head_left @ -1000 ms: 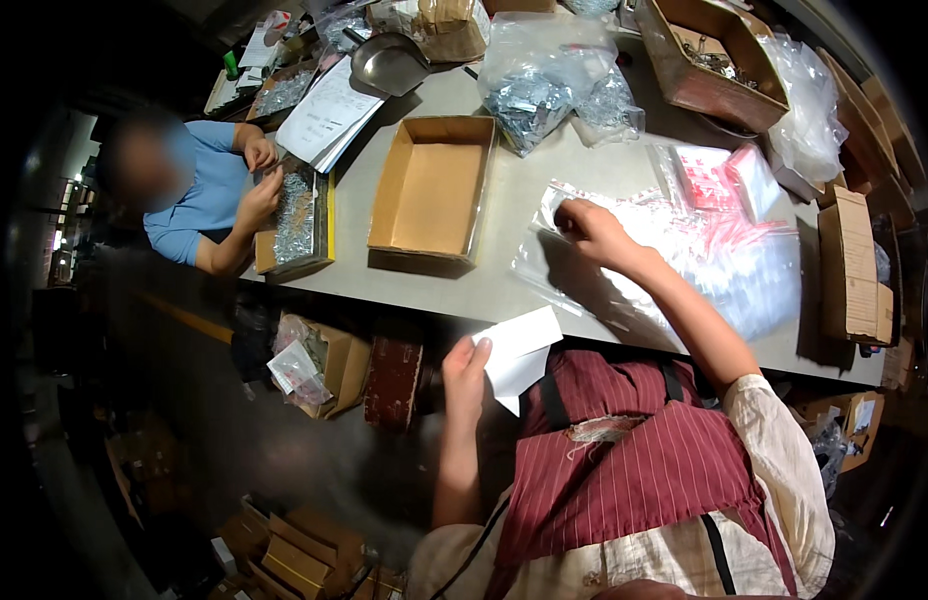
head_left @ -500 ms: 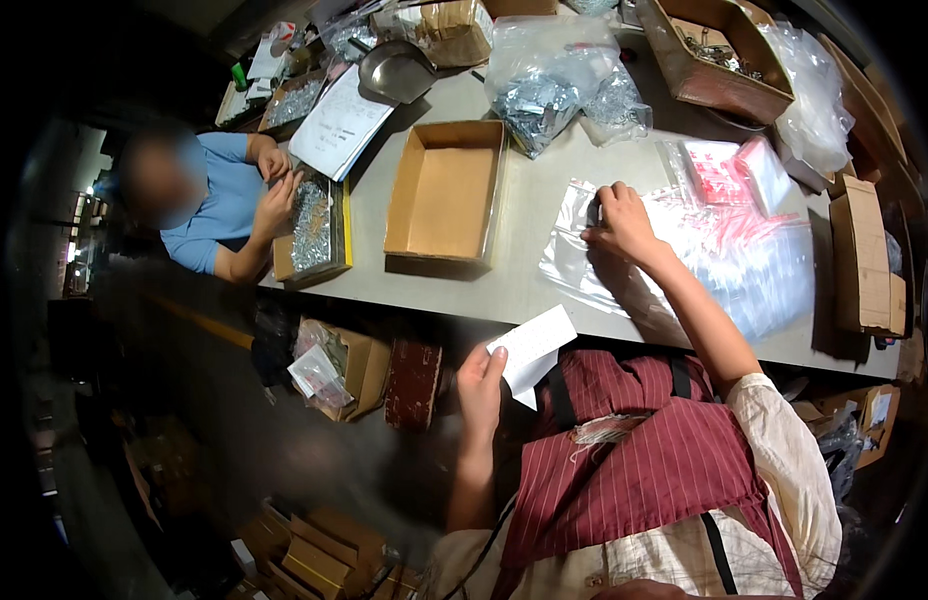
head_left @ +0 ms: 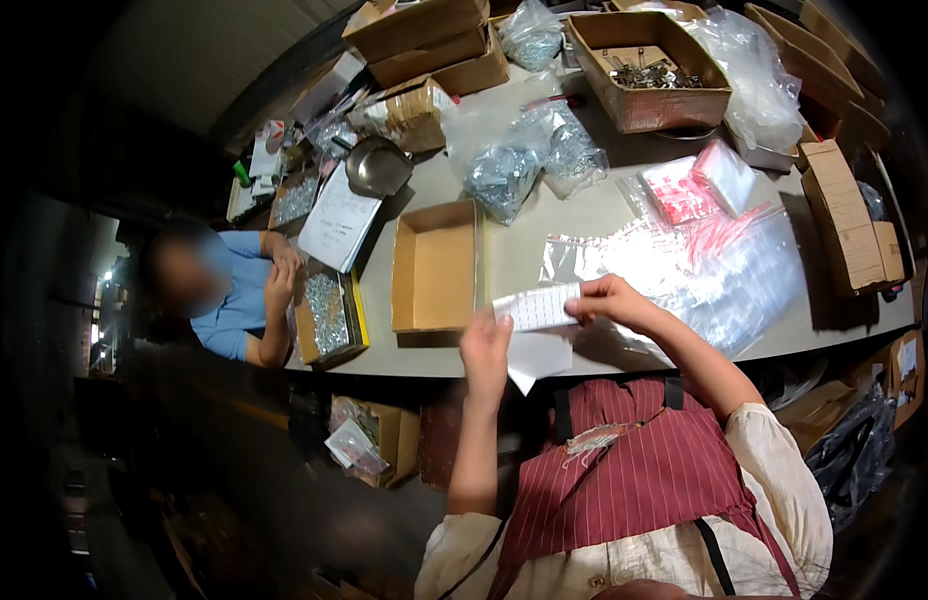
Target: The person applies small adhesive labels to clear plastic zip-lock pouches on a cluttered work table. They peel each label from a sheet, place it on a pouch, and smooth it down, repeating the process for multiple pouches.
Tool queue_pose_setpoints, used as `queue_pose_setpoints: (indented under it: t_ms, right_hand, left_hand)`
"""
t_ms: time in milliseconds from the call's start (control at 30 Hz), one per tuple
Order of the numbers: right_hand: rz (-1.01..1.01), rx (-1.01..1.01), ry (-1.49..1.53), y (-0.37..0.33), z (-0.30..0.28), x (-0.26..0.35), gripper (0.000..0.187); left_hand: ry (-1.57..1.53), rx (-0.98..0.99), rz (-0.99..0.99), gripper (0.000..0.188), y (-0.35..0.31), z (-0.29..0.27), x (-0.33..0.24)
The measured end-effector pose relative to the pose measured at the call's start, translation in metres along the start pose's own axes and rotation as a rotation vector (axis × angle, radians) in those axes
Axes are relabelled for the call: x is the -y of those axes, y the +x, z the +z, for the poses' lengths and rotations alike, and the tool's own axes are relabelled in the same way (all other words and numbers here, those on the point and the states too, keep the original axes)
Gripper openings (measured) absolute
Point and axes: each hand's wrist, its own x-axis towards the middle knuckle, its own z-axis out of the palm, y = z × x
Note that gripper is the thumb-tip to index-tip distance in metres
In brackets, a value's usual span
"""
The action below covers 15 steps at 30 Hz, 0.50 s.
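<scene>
A folded white sheet of paper (head_left: 536, 309), printed with small rows, is held up at the table's front edge. My left hand (head_left: 486, 352) pinches its left end between thumb and fingers. The right end is gripped by my right hand (head_left: 614, 302), fingers closed on the edge. A lower flap of the sheet hangs beneath, over my apron. Just beyond my right hand, clear zip bags (head_left: 729, 285) with red tops lie spread on the table. Left of the paper stands an open, empty cardboard box (head_left: 436, 275).
Across the left corner a person in a blue shirt (head_left: 239, 290) works beside a box of small metal parts (head_left: 327, 312). A metal scoop (head_left: 379, 167) rests on papers (head_left: 339, 222). Bagged parts (head_left: 504, 183) and a box of metal pieces (head_left: 646, 100) stand farther back.
My right hand has left the clear bags and come back to take the paper's right end. My left hand has raised the paper toward the table edge. The view has shifted.
</scene>
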Motion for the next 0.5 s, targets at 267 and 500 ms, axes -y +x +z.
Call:
queue_pose_setpoints:
  t_ms: [267, 500]
  right_hand:
    - [-0.079, -0.311, 0.602, 0.05, -0.053, 0.03, 0.044]
    - [-0.272, -0.619, -0.084, -0.058, -0.086, -0.009, 0.033]
  left_hand:
    - [0.445, -0.144, 0.382, 0.034, 0.04, 0.02, -0.013]
    - [1.047, 0.158, 0.26, 0.065, 0.038, 0.056, 0.087]
